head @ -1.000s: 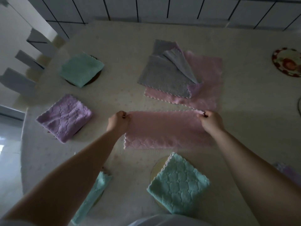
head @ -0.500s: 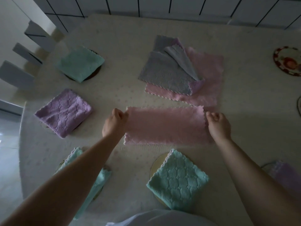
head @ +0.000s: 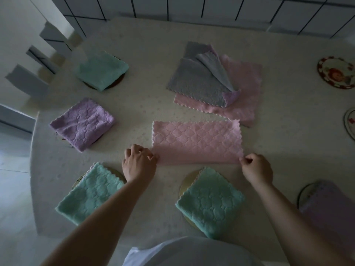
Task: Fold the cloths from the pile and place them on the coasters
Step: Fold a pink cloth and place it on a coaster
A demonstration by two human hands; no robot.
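Note:
A pink cloth (head: 196, 141), folded in half into a long rectangle, lies flat in the middle of the table. My left hand (head: 139, 162) pinches its near left corner and my right hand (head: 256, 168) pinches its near right corner. Behind it sits the pile (head: 215, 83): a grey cloth with a turned-up corner over a lilac one and a flat pink cloth (head: 247, 87). Folded cloths rest on coasters: a green one (head: 210, 201) at the near centre, a green one (head: 88, 194) near left, a lilac one (head: 84, 122) at left, a green one (head: 101, 72) far left.
A lilac cloth (head: 330, 210) covers a coaster at the near right. Two bare coasters lie at the right edge, one patterned red (head: 336, 73) and one partly cut off (head: 350, 123). The table (head: 153, 47) meets a tiled wall behind; its left edge drops to the floor.
My hands slid from the cloth's far corners down its short sides to the near corners. The pink cloth stayed folded in half and flat.

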